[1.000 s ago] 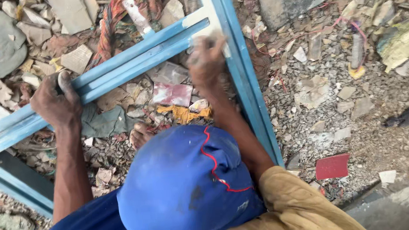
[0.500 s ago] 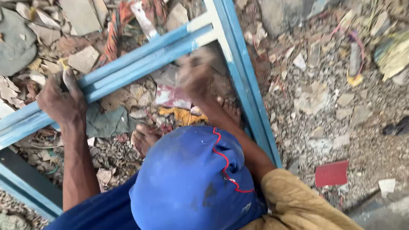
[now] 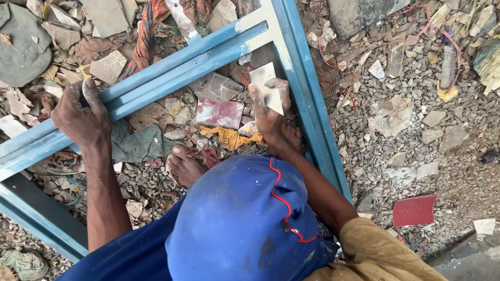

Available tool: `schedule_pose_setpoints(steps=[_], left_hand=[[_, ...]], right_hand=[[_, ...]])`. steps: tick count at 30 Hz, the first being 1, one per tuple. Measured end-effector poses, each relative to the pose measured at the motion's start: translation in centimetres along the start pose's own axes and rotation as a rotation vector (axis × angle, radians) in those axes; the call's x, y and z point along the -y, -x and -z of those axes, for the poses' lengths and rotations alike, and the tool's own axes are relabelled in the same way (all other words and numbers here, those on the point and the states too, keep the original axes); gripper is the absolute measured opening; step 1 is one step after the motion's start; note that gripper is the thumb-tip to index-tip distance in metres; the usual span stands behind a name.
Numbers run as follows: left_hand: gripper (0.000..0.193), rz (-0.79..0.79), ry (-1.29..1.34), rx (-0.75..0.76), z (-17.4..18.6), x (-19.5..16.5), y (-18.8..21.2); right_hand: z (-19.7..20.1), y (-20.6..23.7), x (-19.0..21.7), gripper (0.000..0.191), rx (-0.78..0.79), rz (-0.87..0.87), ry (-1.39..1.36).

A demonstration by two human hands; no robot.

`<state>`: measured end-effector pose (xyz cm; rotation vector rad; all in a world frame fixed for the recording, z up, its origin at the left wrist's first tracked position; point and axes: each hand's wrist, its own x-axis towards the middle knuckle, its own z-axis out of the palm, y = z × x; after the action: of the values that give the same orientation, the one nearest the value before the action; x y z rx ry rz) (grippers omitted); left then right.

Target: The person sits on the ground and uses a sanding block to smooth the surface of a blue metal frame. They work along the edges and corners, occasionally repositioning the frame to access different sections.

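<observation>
My left hand [image 3: 83,116] clenches the blue metal frame [image 3: 175,71] crossbar; my right hand [image 3: 271,115] fingers pinch a pale sandpaper piece [image 3: 266,87] against its upright. Frame seems stiff, weighty; paper light, floppy.

Blue frame [image 3: 164,71], blue red-trimmed cap [image 3: 247,229], red tile [image 3: 414,210].

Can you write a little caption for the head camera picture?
Left hand grips a blue metal frame while the right hand presses a pale sanding sheet against it, over rubble.
</observation>
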<state>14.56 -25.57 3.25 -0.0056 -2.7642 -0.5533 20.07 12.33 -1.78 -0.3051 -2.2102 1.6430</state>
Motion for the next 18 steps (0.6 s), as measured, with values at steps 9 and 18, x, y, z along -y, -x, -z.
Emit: schedule_pose_setpoints(steps=[9, 18], left_hand=[[0.025, 0.103, -0.044, 0.078, -0.8, 1.5, 1.1], [0.027, 0.224, 0.035, 0.102, -0.4, 0.8, 0.3]], right_hand=[[-2.3, -2.1, -1.2, 0.009, 0.034, 0.329, 0.225], [-4.2, -1.0, -1.0, 0.005, 0.13, 0.422, 0.475]])
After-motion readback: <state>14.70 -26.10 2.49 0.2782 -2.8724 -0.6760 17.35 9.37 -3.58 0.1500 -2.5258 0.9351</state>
